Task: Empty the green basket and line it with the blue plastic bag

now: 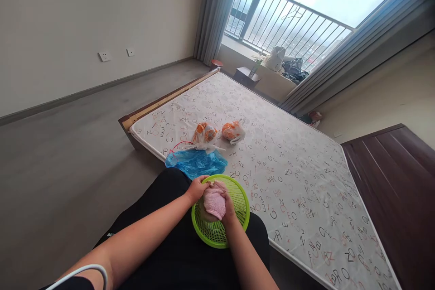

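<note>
The person sits with a green basket (215, 237) on the lap, beside the near long edge of the patterned mattress (288, 163). A pink cloth (215, 201) is held bunched inside the basket's opening, between the two hands. The right hand (229, 207) curls around the cloth's right side, its fingers clamped on the fabric (some of the tips are hidden in the folds). The left hand (198, 189) is closed over the basket's upper-left rim, thumb and fingers together on it, with the tips close to the cloth's upper-left edge. Something dull and brownish shows below the cloth's left side (too unclear to name).

Just beyond the basket, a crumpled blue plastic bag (199, 163) lies at the mattress's near edge, a thin red strip looping at its left. Behind it, farther in from that edge, sit two knotted bags with orange contents, the left bag (205, 133) and the right bag (233, 132), near each other but apart.
</note>
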Demonstrator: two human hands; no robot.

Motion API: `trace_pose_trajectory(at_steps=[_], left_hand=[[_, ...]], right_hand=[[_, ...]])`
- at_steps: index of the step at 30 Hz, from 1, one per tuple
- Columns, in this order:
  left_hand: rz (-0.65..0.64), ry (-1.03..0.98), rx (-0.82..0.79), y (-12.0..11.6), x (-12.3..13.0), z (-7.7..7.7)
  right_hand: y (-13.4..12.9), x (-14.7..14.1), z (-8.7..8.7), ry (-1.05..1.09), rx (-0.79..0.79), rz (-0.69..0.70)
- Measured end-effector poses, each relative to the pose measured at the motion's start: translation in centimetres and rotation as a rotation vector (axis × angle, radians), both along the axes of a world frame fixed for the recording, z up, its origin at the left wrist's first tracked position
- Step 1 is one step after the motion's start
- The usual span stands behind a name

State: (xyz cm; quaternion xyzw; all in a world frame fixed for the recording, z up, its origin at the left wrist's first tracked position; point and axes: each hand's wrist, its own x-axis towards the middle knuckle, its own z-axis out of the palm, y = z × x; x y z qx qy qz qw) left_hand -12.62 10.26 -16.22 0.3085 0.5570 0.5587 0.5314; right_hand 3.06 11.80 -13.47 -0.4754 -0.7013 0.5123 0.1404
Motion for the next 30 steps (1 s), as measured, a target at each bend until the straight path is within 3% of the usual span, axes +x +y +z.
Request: trace_pose_trajectory(at_steps=[3,7,9,13,15,18,24,27,30], left_hand=[[0.049,-0.056,-0.032,0.2,-0.7,0.1],[0.087,-0.224,-0.079,0.6,-1.5,0.6],[0.071,-0.306,-0.099,0.8,-1.6,0.8],[0.073,-0.357,-0.104,0.9,-1.7,1.0],[0.084,-0.371,-0.105,0.8,-1.7,0.9],[0.052,-0.378,-0.118,0.9,-1.6,0.9],[-0.092,-0.382,-0.132,1.0,-1.3,0.9],[-0.1,-0.381,-0.134,1.0,-1.2,1.0],[-0.098,-0.373,-0.147,1.1,-1.1,1.2]], right_hand=[[-0.7,1.7,3.1,0.423,-0.2,-0.199],[-1.0,5.1,6.2,0.606,-0.33,-0.438],[-0.4,7.2,7.4,0.639,-0.3,-0.564],[2.0,11.2,9.2,0.761,-0.077,-0.815],[2.9,12.8,9.6,0.841,0.016,-0.947],[3.5,14.5,9.3,0.951,0.027,-1.103],[2.7,17.1,8.1,1.068,-0.004,-1.242],[2.9,18.5,9.1,1.11,0.024,-1.278],[3.7,19.2,10.8,1.059,0.197,-1.242]])
